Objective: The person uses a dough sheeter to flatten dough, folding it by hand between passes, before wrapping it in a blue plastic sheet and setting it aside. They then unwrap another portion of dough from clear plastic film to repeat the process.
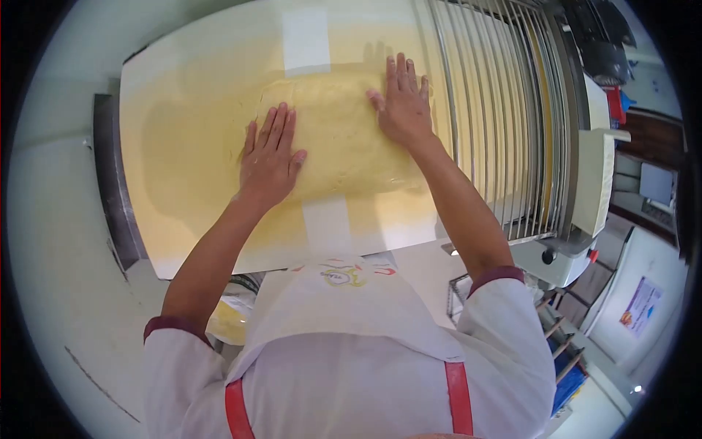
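Observation:
A wide, flat slab of pale yellow dough (336, 135) lies across the cream belt (175, 139) of a dough sheeter. My left hand (270, 157) rests flat on the dough's left end, fingers stretched forward and thumb out to the side. On the right end, close to the metal bars, my right hand (404, 102) lies palm down with its fingers spread. Neither hand grasps anything. Parts of the dough beneath both palms are hidden.
A metal safety grille (486, 110) covers the belt on the right, beside the machine's body. A red button (593, 256) and a black knob (548, 256) sit at its lower right. White strips (307, 40) cross the belt. A dark metal edge (117, 175) stands at left.

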